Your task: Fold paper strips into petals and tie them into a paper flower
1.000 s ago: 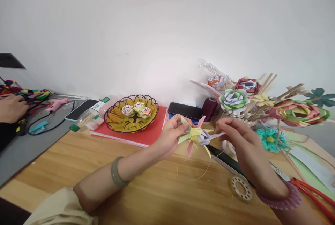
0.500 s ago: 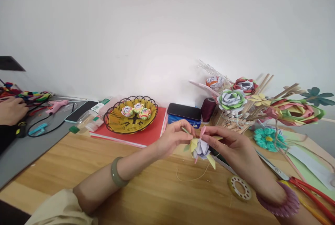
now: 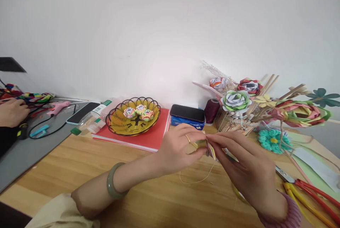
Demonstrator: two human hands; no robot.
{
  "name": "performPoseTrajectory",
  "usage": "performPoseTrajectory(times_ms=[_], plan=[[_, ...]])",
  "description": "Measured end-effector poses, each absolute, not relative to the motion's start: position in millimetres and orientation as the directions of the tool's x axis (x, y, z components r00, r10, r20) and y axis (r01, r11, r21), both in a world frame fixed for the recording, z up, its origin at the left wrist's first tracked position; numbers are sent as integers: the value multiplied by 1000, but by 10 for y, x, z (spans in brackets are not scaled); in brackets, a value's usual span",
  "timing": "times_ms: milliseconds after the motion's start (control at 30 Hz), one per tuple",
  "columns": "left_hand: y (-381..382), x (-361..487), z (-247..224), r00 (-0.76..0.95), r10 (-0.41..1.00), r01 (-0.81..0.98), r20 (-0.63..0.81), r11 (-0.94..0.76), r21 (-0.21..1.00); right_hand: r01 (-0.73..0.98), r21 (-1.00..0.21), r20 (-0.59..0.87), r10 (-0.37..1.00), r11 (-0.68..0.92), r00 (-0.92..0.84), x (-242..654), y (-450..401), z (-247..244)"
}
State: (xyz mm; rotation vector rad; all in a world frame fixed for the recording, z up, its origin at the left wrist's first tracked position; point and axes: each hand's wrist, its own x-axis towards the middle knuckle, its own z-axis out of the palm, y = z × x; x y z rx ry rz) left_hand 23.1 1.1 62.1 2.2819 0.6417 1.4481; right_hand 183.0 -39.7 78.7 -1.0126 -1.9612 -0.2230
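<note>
Between my two hands is a folded paper flower [image 3: 211, 151], mostly covered by the fingers; only yellow, pink and white paper edges show. My left hand [image 3: 183, 148], with a ring on one finger, pinches it from the left. From the right, my right hand [image 3: 241, 160] presses its fingertips on the same flower. A thin thread [image 3: 198, 181] loops down below it onto the wooden table [image 3: 148, 199]. A tape roll [image 3: 239, 194] is largely hidden behind my right hand.
A yellow basket [image 3: 119, 125] with small paper flowers sits on red paper [image 3: 159, 129]. Behind my hands a phone [image 3: 187, 113] lies on a blue box [image 3: 186, 123]. Scissors [image 3: 305, 183] and a flower arrangement [image 3: 236, 100] are at right. A co-worker's hand [image 3: 13, 111] is far left.
Both hands have turned and closed in over the paper flower, which was showing its petals and is now mostly hidden. My right hand now covers more of the tape roll.
</note>
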Motion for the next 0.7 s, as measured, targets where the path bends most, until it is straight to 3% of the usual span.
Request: performPoseTrajectory(times_ms=[100,433,700], plan=[[-35,231,615,391,454,228,801,-890,394,750,-173,788,547,638,-283,1820,-433,780],[-54,219,661,322,444,206,836,-895,396,702,-60,819,437,710,-372,1791,-464,843],[-2,227,665,183,263,118,947,-962,245,634,-1,853,331,774,-403,1782,-473,871]])
